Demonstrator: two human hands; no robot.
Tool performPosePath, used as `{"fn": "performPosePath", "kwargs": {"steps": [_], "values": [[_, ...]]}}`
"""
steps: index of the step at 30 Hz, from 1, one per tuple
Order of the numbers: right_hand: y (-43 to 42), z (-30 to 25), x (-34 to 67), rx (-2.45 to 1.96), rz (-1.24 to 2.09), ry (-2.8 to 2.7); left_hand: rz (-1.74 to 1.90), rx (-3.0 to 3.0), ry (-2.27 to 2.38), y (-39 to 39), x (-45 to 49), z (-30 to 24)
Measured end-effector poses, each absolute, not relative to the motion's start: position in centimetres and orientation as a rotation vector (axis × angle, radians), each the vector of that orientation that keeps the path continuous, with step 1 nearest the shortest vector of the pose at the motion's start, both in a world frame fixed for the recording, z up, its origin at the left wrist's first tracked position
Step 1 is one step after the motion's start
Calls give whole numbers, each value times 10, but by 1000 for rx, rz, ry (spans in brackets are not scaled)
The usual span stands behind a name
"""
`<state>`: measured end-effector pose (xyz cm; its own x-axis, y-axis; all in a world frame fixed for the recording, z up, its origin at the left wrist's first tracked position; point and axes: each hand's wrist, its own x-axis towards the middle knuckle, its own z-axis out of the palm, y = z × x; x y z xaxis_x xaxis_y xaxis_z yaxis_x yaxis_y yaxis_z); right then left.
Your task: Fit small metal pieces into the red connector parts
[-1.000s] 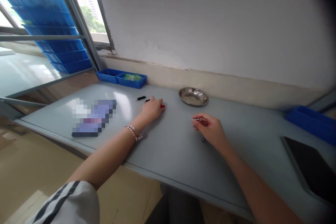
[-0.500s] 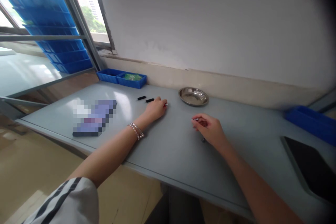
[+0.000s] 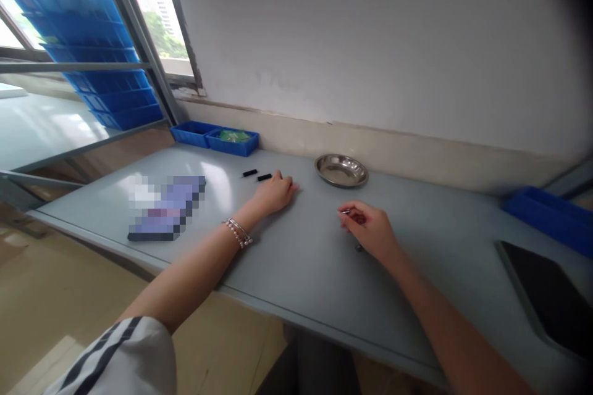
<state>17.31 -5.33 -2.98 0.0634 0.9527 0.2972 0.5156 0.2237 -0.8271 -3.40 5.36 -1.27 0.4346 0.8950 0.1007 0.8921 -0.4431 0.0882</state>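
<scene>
The grey worktable (image 3: 296,271) is filling most of the view, with its far edge running along the white wall. The stack of blue trays (image 3: 88,43) is leaning by the window, well to the left of the steel dish and beyond the table's left end. A dark flat panel (image 3: 546,296) is lying at the table's right end, far to the right of the steel dish, and a blue bin (image 3: 551,216) is sitting just behind it. Two small blue bins (image 3: 215,137) are standing side by side at the back of the table, to the left of the steel dish. The round steel dish (image 3: 341,171) is resting near the wall.

The left hand (image 3: 273,192) is lying palm down on the table, left of the steel dish, fingers curled over something that cannot be made out; whether it is gripping anything I cannot tell. The right hand (image 3: 370,229) is resting in front of the steel dish, its fingers pinching a small metal pin (image 3: 345,212) narrowly. Two small black pieces (image 3: 257,175) are lying just beyond the left hand, between it and the small blue bins, the nearer one almost touching the fingertips.
</scene>
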Motion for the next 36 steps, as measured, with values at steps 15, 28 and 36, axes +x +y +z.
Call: {"fn": "performPosePath", "kwargs": {"steps": [15, 28, 36], "values": [[-56, -26, 173, -1446, 547, -1659, -7, 2606, 1807, 52, -36, -10], [-56, -25, 172, -1446, 536, -1666, 82, 2629, 1920, 52, -36, -11], [-56, -26, 172, -1447, 490, -1679, 258, 2660, 1762, 55, -38, -11]]}}
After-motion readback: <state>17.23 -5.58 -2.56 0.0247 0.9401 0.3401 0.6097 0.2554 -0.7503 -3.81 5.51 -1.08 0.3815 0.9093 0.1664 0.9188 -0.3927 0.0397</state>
